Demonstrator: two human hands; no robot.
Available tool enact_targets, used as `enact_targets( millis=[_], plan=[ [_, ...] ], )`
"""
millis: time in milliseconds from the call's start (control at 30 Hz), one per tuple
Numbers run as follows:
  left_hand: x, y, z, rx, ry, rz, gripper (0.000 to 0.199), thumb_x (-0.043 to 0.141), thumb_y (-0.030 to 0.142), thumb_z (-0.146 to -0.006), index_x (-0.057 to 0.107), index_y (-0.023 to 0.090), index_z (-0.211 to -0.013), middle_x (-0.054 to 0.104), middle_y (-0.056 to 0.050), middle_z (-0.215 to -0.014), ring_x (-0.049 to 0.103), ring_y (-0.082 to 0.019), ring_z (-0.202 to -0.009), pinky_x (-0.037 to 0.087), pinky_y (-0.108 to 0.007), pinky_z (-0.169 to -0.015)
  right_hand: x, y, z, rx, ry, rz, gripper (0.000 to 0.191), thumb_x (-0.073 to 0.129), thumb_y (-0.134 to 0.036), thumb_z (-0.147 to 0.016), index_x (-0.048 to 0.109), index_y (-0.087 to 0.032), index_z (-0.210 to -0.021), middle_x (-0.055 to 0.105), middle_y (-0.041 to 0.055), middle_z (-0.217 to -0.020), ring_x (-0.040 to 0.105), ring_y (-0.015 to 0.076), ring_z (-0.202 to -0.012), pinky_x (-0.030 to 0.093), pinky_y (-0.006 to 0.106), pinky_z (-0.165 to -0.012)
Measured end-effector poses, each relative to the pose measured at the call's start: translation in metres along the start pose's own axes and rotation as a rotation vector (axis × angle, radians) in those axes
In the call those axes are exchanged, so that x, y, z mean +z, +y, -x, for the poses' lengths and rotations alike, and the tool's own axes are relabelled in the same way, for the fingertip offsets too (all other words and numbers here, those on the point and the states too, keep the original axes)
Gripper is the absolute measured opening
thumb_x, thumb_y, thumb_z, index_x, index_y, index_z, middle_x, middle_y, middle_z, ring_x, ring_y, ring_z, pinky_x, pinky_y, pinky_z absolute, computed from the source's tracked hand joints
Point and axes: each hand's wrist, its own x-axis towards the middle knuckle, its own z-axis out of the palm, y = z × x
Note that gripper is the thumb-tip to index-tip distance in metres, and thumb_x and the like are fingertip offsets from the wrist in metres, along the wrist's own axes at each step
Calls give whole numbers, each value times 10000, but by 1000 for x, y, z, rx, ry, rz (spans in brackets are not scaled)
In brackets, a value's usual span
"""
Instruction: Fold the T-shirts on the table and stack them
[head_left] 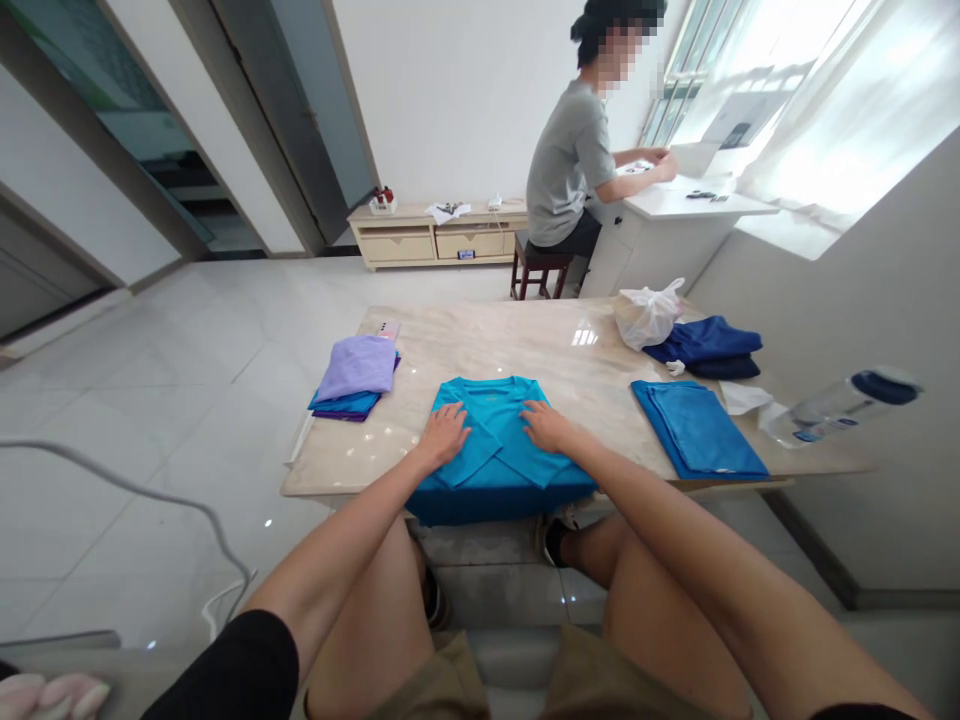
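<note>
My left hand (444, 434) and right hand (546, 427) lie flat, fingers spread, gripping nothing, pressing the turquoise shirt (495, 450) at the near edge of the marble table (480, 345); its lower part hangs over that edge. 1 folded stack (355, 378) sits toward the left edge, a blue folded shirt (697, 428) toward the right.

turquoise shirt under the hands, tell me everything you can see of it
The turquoise T-shirt lies flat on the marble-look table, collar away from the person, both sides folded inward so the sleeves overlap at the middle. The cloth looks thin and smooth, like sports fabric. Its lower part hangs over the near table edge. The left hand and right hand press flat on it, palms down.
</note>
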Motion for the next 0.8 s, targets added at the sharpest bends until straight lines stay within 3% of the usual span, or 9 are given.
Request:
enact_targets(
  millis=[133, 233, 367, 567, 800],
  plan=[
    [-27, -21, -27, -276, 75, 83, 250, 584, 261, -1033, 738, 159, -1203, 770, -172, -1287, 705, -293, -1244, 522, -385, -1083, -32, 24, -17, 182, 127, -144, 339, 588, -192, -1034, 755, -164, -1328, 730, 190, -1407, 640, 321, -1347, 485, 379, -1116],
    [-39, -45, -53, -419, 67, 130, 155, 712, 291, -977, 739, 172, -1072, 808, -147, -1166, 749, -276, -1133, 546, -322, -949, -42, 45, -36, 294, 125, -189, 294, 661, -235, -1022, 747, -159, -1293, 779, 171, -1301, 710, 293, -1219, 531, 326, -989],
    [-37, -70, -84, -543, 40, 204, 256, 868, 368, -853, 733, 192, -980, 827, -120, -1091, 765, -273, -1071, 532, -285, -846, -41, 67, -63, 371, 94, -271, 372, 798, -273, -943, 739, -147, -1289, 815, 146, -1203, 768, 250, -1092, 558, 273, -886],
    [-24, -81, -108, -563, -70, 352, 281, 950, 346, -719, 737, 204, -835, 781, -20, -764, 747, -217, -833, 494, -252, -695, -43, 79, -97, 361, 0, -361, 426, 919, -289, -804, 795, -159, -1190, 837, 100, -1130, 789, 231, -1024, 571, 232, -814],
    [-28, -81, -109, -520, -249, 474, 360, 983, 412, -583, 695, 195, -592, 610, 32, -539, 594, -165, -606, 390, -251, -546, -49, 66, -108, 349, -103, -385, 177, 916, -264, -732, 797, -176, -829, 793, 41, -852, 763, 228, -892, 543, 238, -699]
  ],
)
